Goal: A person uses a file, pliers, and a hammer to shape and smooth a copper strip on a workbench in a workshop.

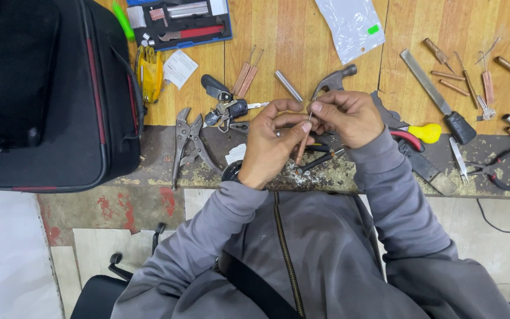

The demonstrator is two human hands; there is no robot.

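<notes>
My left hand [270, 142] and my right hand [346, 117] meet above the front edge of the wooden workbench [302, 41]. Together they pinch a thin metal pick with a brown wooden handle [302, 149], held nearly upright between the fingertips. The right thumb and forefinger grip its thin upper end; the left fingers steady the handle. A watch sits on my left wrist. Pliers with dark handles [320, 160] lie on the bench just under the hands. What the pick's tip touches is hidden by fingers.
A black bag [42, 94] fills the left. Locking pliers [187, 142], a key bunch [228, 111], a hammer [332, 80], a flat file [435, 94], a yellow-handled tool [423, 133], several wooden-handled picks [461, 74] and a blue tool case [178, 23] lie around.
</notes>
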